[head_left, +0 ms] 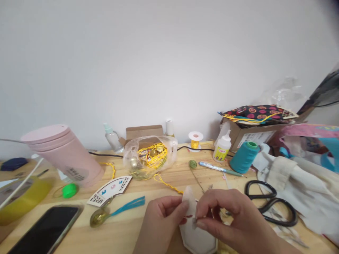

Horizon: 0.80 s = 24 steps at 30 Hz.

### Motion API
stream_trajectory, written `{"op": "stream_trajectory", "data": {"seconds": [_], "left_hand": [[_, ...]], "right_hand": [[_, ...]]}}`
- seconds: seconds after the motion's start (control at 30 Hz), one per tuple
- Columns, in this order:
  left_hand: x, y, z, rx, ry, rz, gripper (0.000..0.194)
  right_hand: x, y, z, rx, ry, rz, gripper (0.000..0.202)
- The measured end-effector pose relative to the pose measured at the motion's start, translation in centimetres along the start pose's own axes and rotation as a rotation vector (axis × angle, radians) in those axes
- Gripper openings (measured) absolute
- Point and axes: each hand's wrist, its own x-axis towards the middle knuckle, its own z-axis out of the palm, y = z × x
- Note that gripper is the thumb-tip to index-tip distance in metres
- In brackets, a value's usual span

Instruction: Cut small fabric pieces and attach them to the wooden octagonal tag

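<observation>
My left hand [169, 216] pinches a thin whitish strip [188, 197], cloth or paper, between thumb and forefinger. Close beside it, my right hand [230, 217] has thumb and forefinger closed on a tiny greyish bit [195, 223] too small to name. Under both hands lies a white angular piece [199, 240] with a darker edge, partly hidden by the fingers. A braided yellow cord [169, 185] runs toward it from behind. To the left rest a fan-shaped white ornament [109, 190], a gold bell [99, 216] and a blue tassel [129, 205].
A phone [43, 231], tape roll [29, 199] and pink tumbler [63, 155] occupy the left. Behind stand a bag of bells and cords [129, 151], glue bottle [221, 149] and teal thread cone [244, 157]. Black-handled scissors [282, 211] and white cloth [309, 194] lie right.
</observation>
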Motion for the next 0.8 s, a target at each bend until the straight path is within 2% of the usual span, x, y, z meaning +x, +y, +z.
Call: {"op": "stream_trajectory", "data": {"seconds": [0.13, 0.2, 0.53, 0.8], "left_hand": [[0.0, -0.3, 0.3, 0.028, -0.058, 0.003, 0.019], [0.0, -0.5, 0.3, 0.009, -0.073, 0.005, 0.020], [-0.1, -0.2, 0.3, -0.047, -0.079, -0.036, 0.021], [0.0, -0.4, 0.4, -0.073, -0.066, -0.025, 0.024]], "right_hand": [[0.2, 1.1, 0.5, -0.078, 0.022, 0.090, 0.007], [0.2, 1.6, 0.6, -0.140, 0.016, 0.085, 0.008], [-0.5, 2.0, 0.4, -0.485, 0.053, -0.122, 0.016], [-0.7, 2.3, 0.4, -0.580, 0.058, -0.215, 0.015]]}}
